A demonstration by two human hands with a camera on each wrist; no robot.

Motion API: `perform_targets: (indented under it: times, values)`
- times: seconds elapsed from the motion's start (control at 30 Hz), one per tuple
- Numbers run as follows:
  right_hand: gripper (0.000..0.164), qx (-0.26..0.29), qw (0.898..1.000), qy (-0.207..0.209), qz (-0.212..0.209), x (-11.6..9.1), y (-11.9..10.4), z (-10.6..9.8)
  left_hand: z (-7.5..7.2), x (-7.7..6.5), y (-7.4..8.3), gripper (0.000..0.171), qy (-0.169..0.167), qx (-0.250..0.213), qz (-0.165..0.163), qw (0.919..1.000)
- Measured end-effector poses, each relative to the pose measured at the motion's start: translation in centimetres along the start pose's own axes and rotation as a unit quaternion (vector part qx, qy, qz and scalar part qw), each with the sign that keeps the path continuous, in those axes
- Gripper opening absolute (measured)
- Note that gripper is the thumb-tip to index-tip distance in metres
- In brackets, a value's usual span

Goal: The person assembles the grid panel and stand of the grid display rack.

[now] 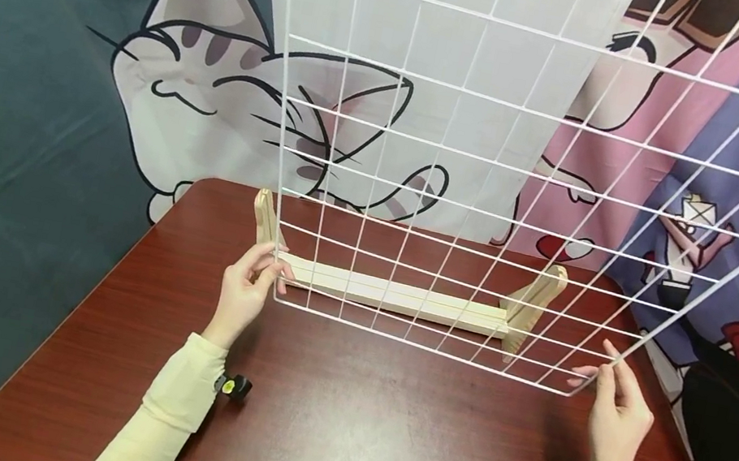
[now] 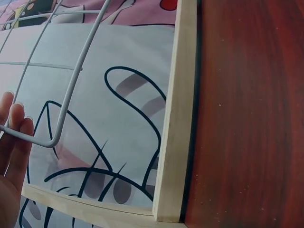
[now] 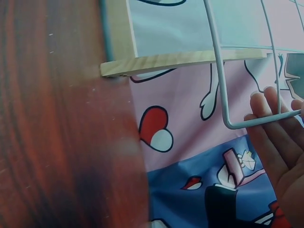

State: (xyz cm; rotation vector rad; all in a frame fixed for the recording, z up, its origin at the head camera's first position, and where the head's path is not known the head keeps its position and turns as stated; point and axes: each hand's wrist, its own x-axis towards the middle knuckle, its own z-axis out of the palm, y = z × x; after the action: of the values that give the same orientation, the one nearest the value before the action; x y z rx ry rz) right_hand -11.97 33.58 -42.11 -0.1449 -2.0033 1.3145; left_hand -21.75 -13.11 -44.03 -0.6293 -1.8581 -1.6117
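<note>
A white wire grid panel (image 1: 423,347) is held up and tilted above the table, its top running out of the head view. My left hand (image 1: 247,291) pinches the panel's left side wire near the lower corner. On the other side, my right hand (image 1: 620,415) grips the right edge close to its lower corner. Behind the panel's lower part, a pale wooden stand lies on the table: a crossbar (image 1: 395,294) between a left end piece (image 1: 265,219) and a right end piece (image 1: 536,305). In both wrist views, the panel's rounded corner is apart from the wood.
The reddish-brown table (image 1: 340,440) extends in front of the stand toward me. Behind it hangs a printed cloth (image 1: 206,144) with cartoon figures, and a dark green curtain (image 1: 11,118) is at the left. Small cameras are strapped to both wrists.
</note>
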Motion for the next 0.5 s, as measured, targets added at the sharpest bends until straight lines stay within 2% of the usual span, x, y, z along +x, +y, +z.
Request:
perform_targets:
  times: [0.2, 0.5]
  values:
    - [0.032, 0.023, 0.999, 0.000, -0.022, 0.7, -0.5, 0.3, -0.1, 0.7, 0.3, 0.020, 0.014, -0.022, 0.000, 0.9997]
    - [0.033, 0.020, 0.999, -0.001, -0.032, 1.6, -0.4, 0.7, -0.4, 1.7, 0.2, 0.020, 0.032, -0.036, -0.002, 0.9988]
